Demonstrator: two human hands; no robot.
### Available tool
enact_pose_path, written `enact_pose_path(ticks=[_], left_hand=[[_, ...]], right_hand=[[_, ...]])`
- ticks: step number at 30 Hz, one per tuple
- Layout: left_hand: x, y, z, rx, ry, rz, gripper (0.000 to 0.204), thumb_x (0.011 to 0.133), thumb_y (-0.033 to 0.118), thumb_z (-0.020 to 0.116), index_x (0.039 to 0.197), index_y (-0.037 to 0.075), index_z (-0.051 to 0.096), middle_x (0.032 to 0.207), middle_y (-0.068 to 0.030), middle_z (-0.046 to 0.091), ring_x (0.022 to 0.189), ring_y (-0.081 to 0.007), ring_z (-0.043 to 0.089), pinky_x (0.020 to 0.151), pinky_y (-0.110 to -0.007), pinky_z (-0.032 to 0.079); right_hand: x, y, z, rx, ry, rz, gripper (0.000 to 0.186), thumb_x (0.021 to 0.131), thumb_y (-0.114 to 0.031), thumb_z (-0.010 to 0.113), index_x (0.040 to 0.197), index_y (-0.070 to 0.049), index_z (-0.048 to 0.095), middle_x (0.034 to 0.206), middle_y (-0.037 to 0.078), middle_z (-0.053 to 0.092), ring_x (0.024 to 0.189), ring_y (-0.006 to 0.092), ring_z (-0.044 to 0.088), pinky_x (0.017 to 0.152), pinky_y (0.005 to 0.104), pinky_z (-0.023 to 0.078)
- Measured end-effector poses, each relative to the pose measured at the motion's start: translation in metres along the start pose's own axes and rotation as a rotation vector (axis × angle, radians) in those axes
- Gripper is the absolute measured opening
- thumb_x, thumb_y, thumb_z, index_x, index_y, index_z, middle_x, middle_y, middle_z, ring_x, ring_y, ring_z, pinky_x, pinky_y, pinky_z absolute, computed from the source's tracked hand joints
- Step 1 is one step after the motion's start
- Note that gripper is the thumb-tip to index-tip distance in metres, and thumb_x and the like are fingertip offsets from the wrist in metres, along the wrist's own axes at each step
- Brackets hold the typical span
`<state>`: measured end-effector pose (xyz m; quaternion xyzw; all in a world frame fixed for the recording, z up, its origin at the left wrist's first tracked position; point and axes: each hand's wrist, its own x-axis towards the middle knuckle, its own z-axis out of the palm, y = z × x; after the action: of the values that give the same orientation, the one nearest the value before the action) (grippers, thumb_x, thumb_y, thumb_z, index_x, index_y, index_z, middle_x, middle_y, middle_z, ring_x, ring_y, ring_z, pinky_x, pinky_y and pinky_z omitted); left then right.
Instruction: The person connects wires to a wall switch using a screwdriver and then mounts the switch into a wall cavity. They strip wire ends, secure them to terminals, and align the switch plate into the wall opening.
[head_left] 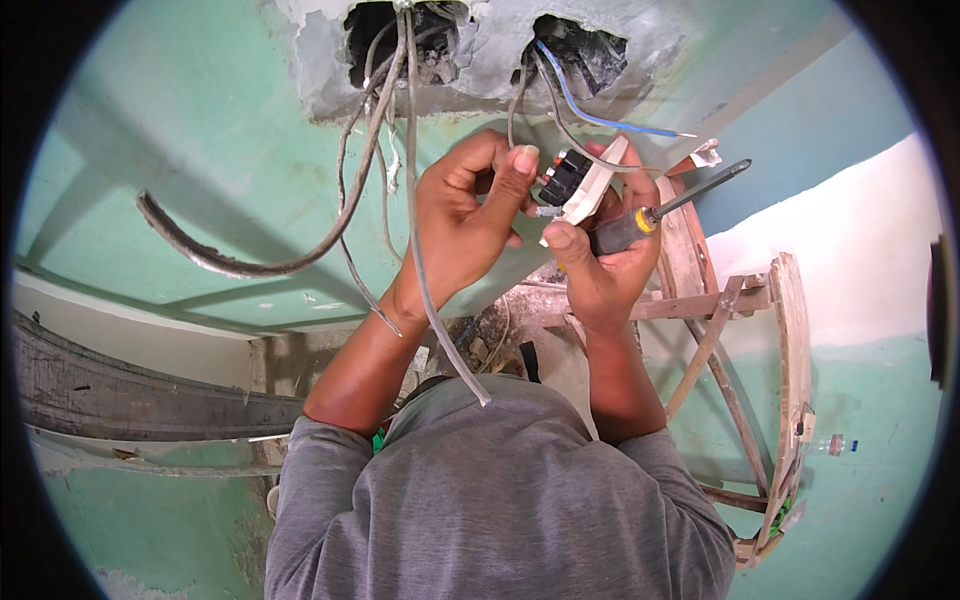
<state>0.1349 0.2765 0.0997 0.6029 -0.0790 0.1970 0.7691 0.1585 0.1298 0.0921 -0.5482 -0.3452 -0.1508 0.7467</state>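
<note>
My right hand (pixel 615 255) is closed around a white wall plate (pixel 598 182) with a black electrical module (pixel 566 178) on its back; whether it is a switch or a socket I cannot tell. The same hand keeps a screwdriver (pixel 625 232) against its palm, with a dark handle, yellow collar and shaft pointing up right. With thumb and finger together, my left hand (pixel 475 195) pinches a grey wire (pixel 516 105) beside the module; the wire's end is hidden. Another grey wire (pixel 570 130) passes in front of the plate. A blue wire (pixel 605 118) with a bare tip hangs free above it.
Two rough wall holes, the left box opening (pixel 365 55) and the right box opening (pixel 600 60), lie above my hands. A thick grey cable (pixel 330 245) and several thinner wires dangle near my left forearm. A wooden frame (pixel 790 340) stands at the right; a plank (pixel 140 385) is at the left.
</note>
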Motion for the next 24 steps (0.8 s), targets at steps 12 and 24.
enact_pose_path(ticks=[12,24], left_hand=[[0.002,-0.003,0.0,0.062,-0.004,0.012,0.035,0.108,0.035,0.059,0.087,0.007,0.059,0.076,0.0026,0.057,0.063,-0.003,0.052,0.049,-0.022,0.043],[-0.003,-0.004,0.002,0.201,0.132,0.147,0.023,0.107,0.022,0.063,0.095,0.003,0.062,0.075,0.0034,0.058,0.07,-0.0034,0.05,0.06,-0.021,0.04]], right_hand=[[0.002,-0.008,-0.004,-0.037,-0.034,0.066,0.091,0.085,-0.005,0.084,0.156,0.007,0.028,0.126,0.013,0.06,0.104,0.0144,0.066,0.086,0.0283,0.057],[-0.004,-0.006,-0.005,-0.094,-0.045,0.055,0.087,0.086,-0.001,0.081,0.154,0.004,0.028,0.137,0.015,0.053,0.118,0.0186,0.062,0.092,0.0305,0.056]])
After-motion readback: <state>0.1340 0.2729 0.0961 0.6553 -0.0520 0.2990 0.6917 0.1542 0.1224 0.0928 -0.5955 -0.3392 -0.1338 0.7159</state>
